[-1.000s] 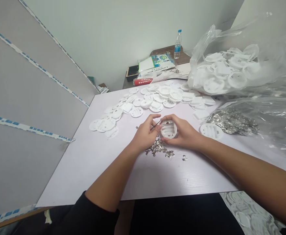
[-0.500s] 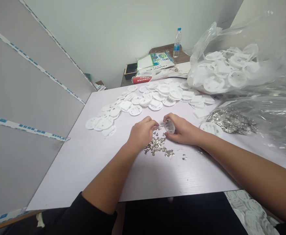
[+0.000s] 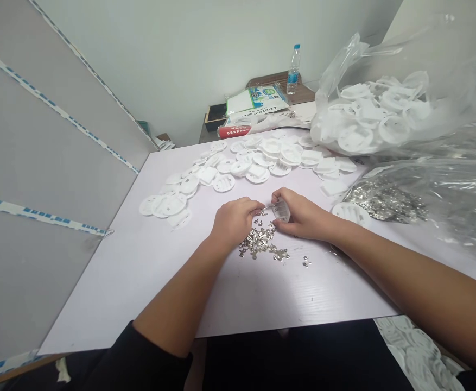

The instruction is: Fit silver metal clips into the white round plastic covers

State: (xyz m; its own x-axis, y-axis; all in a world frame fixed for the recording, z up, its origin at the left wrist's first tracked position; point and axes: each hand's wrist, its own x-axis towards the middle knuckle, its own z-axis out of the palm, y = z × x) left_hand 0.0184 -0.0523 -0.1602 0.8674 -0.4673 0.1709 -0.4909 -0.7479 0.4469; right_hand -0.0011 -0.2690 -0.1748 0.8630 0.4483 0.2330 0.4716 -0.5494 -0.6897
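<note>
A round white plastic cover (image 3: 281, 211) is held on its edge by my right hand (image 3: 297, 214), thumb below and fingers above, with its slotted inner side turned to the left. My left hand (image 3: 234, 220) is closed in a pinch on a thin silver metal piece (image 3: 267, 207), whose far end reaches the cover; its exact kind is too small to make out. Beneath both hands lies a heap of small silver metal contact pieces (image 3: 260, 243). A few stray contact pieces (image 3: 306, 262) lie to the right of the heap.
Many white plastic covers (image 3: 224, 183) are spread in an arc across the table's far side. To the right stand a clear bag of covers (image 3: 357, 136) and a bag of metal pieces (image 3: 388, 201). A water bottle (image 3: 293, 73) stands behind. A grey partition (image 3: 58, 179) borders the left.
The view has shifted very slightly. Both hands stay at the cover; my left fingers look a little straighter over the thin metal piece.
</note>
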